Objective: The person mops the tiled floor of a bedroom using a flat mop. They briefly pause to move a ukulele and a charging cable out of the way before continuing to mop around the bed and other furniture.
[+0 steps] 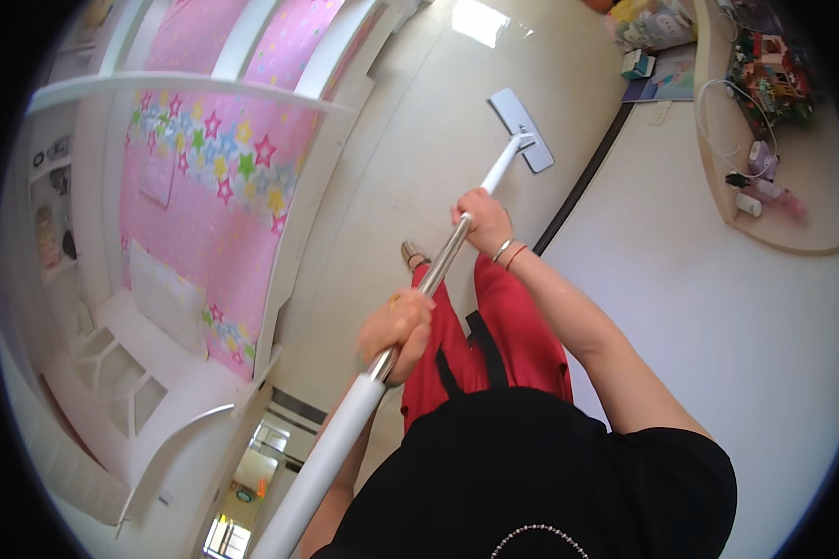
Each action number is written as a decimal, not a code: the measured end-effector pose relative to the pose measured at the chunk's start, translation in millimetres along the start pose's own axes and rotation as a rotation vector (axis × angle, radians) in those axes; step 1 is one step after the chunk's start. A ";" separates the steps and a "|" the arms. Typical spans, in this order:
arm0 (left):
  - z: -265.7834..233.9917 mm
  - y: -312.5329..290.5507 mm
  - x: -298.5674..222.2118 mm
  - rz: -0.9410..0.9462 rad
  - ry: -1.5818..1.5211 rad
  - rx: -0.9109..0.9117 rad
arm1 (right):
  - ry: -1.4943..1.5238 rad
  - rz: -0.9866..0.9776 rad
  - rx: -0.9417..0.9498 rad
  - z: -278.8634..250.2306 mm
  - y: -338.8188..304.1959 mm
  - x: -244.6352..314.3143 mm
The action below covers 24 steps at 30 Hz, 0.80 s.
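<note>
A flat mop runs diagonally across the head view, its metal and white pole [449, 244] slanting from the lower left up to the right. The flat grey-white mop head [522, 130] lies on the pale floor ahead of me. My left hand [397, 328] is wrapped round the metal part of the pole, just above the thick white sleeve. Farther along, my right hand [484, 222] is closed on the pole where metal meets white. A bracelet and a red cord circle my right wrist. The underside of the mop head is hidden.
A white-framed bed with a pink star-patterned sheet [205, 186] stands at left. At right, a dark strip [587, 177] runs along the white wall's foot. A shelf [783, 238] there holds a bottle, cables and toys. Bags [653, 23] sit beyond.
</note>
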State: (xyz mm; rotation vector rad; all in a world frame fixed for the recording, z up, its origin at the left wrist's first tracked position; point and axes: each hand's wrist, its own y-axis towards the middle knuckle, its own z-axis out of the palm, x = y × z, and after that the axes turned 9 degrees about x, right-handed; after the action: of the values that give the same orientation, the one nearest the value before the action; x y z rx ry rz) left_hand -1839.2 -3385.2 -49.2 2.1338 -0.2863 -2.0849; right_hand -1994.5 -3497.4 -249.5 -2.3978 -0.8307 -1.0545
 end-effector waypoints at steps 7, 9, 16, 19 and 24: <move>85.5 151.1 94.1 0.178 -0.084 0.218 | -0.113 -0.045 -0.287 -114.4 55.9 -172.1; 101.4 170.9 114.9 0.174 -0.058 0.225 | -0.108 -0.063 -0.320 -133.5 70.8 -204.0; 115.2 185.3 132.6 0.118 -0.012 0.201 | -0.158 -0.077 -0.248 -155.0 91.4 -228.4; 111.0 162.2 110.4 0.091 0.014 0.154 | -0.145 -0.044 -0.175 -135.5 82.7 -209.2; 60.1 108.8 65.4 0.003 0.084 0.057 | -0.095 -0.039 -0.085 -75.6 91.3 -134.2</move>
State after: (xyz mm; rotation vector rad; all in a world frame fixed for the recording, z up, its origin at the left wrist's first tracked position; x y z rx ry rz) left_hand -1901.8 -3504.5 -88.7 2.2449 -0.3429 -2.0018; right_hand -2047.3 -3656.2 -313.2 -2.5296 -0.8842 -1.0167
